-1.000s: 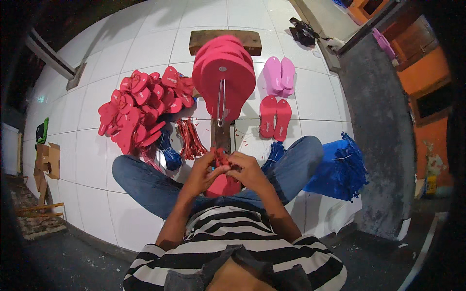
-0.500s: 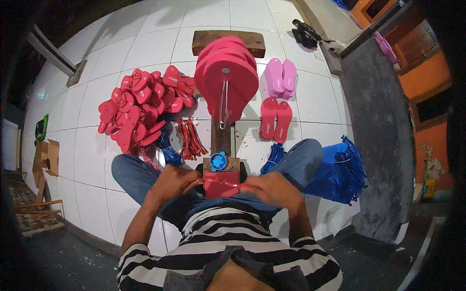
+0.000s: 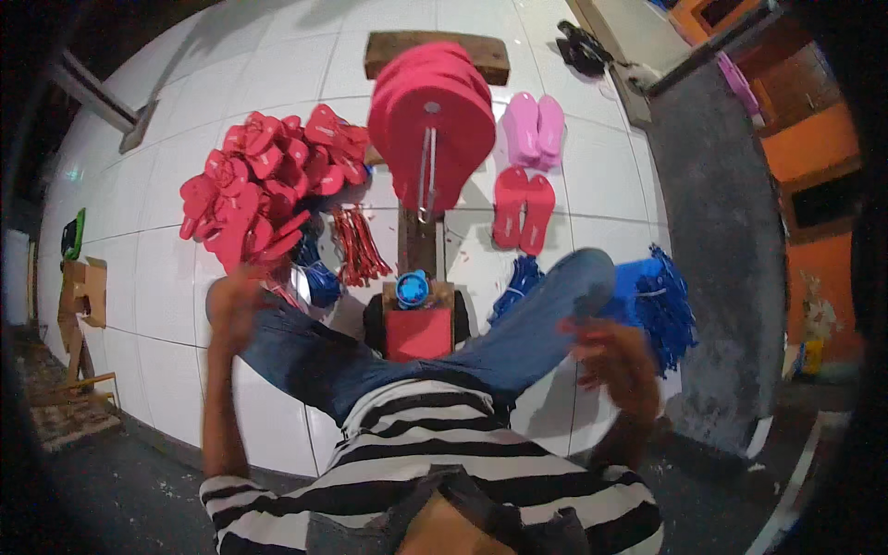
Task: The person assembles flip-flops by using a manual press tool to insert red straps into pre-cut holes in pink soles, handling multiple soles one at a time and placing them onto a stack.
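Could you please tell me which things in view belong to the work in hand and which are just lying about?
Likely part of the work:
- heaped red flip-flops
- stacked red soles
- red straps
- red pad
- blue round container

Apparently just lying about:
- cardboard
- black bundle

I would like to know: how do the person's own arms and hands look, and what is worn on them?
The left hand and right hand wear no gloves, and the forearms are bare. Both sleeves are short, with black and white stripes. Motion blur makes small details, such as rings, impossible to tell.
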Demonstrator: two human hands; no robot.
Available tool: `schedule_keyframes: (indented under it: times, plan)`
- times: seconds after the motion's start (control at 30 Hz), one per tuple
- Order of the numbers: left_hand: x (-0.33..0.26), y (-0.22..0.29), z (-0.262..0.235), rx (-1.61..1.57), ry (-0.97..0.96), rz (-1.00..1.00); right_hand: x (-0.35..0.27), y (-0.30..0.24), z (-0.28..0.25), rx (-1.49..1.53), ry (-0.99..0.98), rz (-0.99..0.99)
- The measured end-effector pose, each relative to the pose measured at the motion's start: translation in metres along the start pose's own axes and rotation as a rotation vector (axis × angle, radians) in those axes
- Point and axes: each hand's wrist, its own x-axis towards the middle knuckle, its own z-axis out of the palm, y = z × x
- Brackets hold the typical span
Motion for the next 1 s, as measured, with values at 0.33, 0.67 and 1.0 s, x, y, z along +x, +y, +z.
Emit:
schedule_keyframes:
  times: [0.33, 0.67, 1.0]
  plan:
    - [-0.008, -0.035, 0.165, 0.014, -0.412, 0.276, 0.114, 0.001, 0.078, -0.135, 0.240, -0.526]
    - [0.023, 0.066, 0.123, -0.508, 0.122, -0.049, 0.127, -0.009, 0.090, -0.216, 0.248, -0.680]
    - [0.063, 0.081, 0.081, -0.397, 0.483, -0.056, 0.108, -0.020, 0.091, -0.024, -0.134, -0.350]
